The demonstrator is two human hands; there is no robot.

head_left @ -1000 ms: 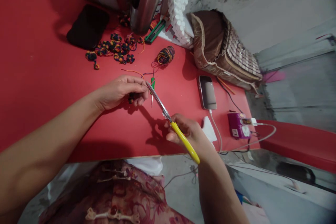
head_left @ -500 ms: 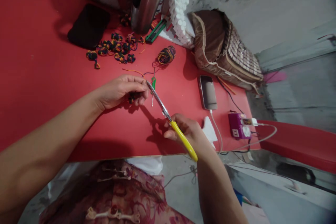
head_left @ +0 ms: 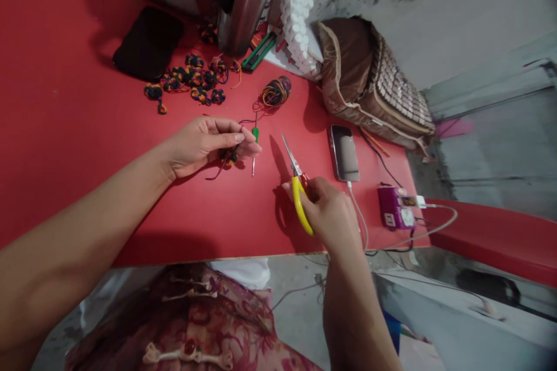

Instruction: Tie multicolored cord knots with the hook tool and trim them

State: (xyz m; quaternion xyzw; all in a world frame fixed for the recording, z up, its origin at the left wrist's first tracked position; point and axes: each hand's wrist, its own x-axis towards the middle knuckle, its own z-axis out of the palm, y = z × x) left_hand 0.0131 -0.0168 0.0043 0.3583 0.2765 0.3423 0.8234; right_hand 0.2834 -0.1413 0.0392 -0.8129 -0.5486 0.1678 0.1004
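My left hand [head_left: 213, 145] is closed, thumb against fingers, on a small dark-and-orange crocheted piece [head_left: 229, 156] partly hidden below the fingers. A dark thread end hangs from it to the left. In my right hand [head_left: 328, 203] is a pair of scissors [head_left: 300, 182] with a yellow handle, its blades together and pointing away to the upper left, apart from my left hand. Just past my left fingertips lies a green-handled crochet hook [head_left: 255, 135] on the red table. Behind it rests a ball of multicoloured yarn [head_left: 276, 91].
Several crocheted flowers [head_left: 195, 76] lie beyond my left hand, near a black pouch-like object [head_left: 148, 43] and a metal flask [head_left: 248, 6]. A green cutter [head_left: 259, 52] lies beside the flask. To the right are a charging phone [head_left: 344, 153], a brown bag [head_left: 369, 75] and a purple box [head_left: 395, 207].
My right hand has drawn the scissors back to the right, away from my left hand. My left fingers have straightened somewhat, and a dark thread end now hangs below them.
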